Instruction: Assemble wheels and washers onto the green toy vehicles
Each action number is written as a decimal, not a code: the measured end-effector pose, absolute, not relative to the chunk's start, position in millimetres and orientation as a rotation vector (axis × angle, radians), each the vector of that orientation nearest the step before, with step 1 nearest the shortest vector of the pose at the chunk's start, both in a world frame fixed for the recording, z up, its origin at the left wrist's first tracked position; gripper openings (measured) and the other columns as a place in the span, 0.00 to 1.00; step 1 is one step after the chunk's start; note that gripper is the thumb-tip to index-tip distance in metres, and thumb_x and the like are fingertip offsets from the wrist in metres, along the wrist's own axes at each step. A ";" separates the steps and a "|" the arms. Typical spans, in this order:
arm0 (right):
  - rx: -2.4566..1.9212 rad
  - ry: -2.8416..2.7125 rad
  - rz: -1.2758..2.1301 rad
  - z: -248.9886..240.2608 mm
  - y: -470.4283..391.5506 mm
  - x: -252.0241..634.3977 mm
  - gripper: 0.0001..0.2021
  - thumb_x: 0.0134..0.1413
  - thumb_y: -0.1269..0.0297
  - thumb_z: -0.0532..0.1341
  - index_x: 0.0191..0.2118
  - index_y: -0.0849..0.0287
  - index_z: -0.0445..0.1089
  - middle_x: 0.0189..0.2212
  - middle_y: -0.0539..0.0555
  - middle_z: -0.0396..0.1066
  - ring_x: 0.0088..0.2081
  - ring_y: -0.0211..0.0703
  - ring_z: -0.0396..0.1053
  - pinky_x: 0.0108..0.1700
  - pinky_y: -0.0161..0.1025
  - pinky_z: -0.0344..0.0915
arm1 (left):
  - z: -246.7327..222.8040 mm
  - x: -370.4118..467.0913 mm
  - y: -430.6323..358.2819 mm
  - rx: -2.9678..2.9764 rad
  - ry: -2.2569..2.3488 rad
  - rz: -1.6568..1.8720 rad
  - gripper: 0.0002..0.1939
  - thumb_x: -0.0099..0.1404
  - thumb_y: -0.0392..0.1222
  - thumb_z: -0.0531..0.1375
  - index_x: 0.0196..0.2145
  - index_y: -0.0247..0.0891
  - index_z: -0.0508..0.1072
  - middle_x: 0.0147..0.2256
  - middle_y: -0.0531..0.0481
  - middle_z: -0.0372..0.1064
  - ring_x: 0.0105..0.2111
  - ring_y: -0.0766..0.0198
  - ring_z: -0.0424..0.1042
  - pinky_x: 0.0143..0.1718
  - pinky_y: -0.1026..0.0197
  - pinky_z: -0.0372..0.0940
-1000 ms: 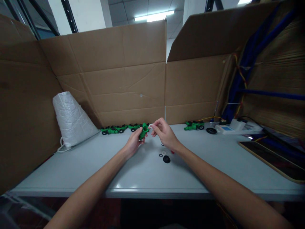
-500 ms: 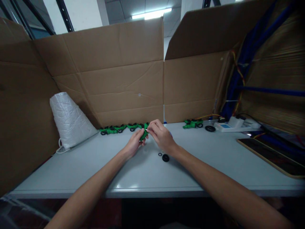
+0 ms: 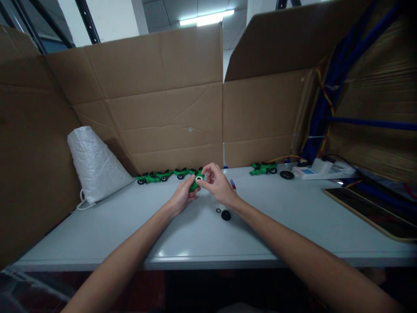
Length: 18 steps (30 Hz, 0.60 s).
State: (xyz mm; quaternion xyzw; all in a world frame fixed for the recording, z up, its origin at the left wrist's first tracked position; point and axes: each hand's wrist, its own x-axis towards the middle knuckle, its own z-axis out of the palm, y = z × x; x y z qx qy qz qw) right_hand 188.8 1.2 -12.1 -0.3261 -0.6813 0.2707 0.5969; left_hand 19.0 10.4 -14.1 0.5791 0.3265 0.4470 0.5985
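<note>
My left hand [image 3: 181, 196] is closed round a green toy part [image 3: 193, 187] above the middle of the table. On that part's near face shows a small white ring with a dark centre [image 3: 198, 178]. My right hand [image 3: 217, 184] is at the part's right side, its thumb against the ring and its index finger bent above, apart from the thumb. Below the hands lie a black wheel [image 3: 226, 215] and a thin black ring [image 3: 218, 210]. Several green toy vehicles [image 3: 153, 177] stand in a row at the back, left of my hands.
Another green vehicle [image 3: 263, 168] and a black tyre [image 3: 286, 174] lie at the back right, near a white power strip [image 3: 321, 169]. A dark tray-like panel [image 3: 371, 213] is on the right. A silvery bag [image 3: 97, 167] stands left; a small pen-like item [image 3: 233, 184] lies behind my right forearm.
My right hand's fingers have spread somewhat and shifted slightly, uncovering the white ring on the green part. The pen-like item shows more. My left hand has hardly moved.
</note>
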 end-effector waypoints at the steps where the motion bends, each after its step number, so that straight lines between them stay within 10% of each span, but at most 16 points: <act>1: -0.765 -1.489 0.761 -14.5 2.4 186.2 0.22 0.50 0.55 0.72 0.45 0.54 0.64 0.39 0.49 0.62 0.34 0.38 0.67 0.38 0.39 0.69 | -13.6 18.3 10.6 1.400 0.777 1.076 0.23 0.67 0.64 0.60 0.37 0.39 0.65 0.26 0.56 0.59 0.21 0.70 0.54 0.22 0.67 0.52; 5: -0.738 -1.287 1.239 -20.7 2.7 178.6 0.35 0.42 0.51 0.76 0.52 0.52 0.58 0.38 0.47 0.67 0.29 0.37 0.69 0.35 0.41 0.73 | -12.5 13.9 9.4 1.696 0.844 1.242 0.23 0.70 0.63 0.58 0.33 0.39 0.63 0.27 0.56 0.57 0.25 0.69 0.57 0.24 0.67 0.54; 18: -0.611 -1.370 1.351 -17.6 1.4 188.0 0.22 0.52 0.49 0.71 0.45 0.54 0.64 0.30 0.47 0.74 0.26 0.36 0.69 0.33 0.38 0.73 | -12.2 16.5 -0.8 2.038 0.930 1.289 0.20 0.77 0.58 0.49 0.37 0.40 0.63 0.31 0.54 0.62 0.30 0.66 0.61 0.33 0.64 0.59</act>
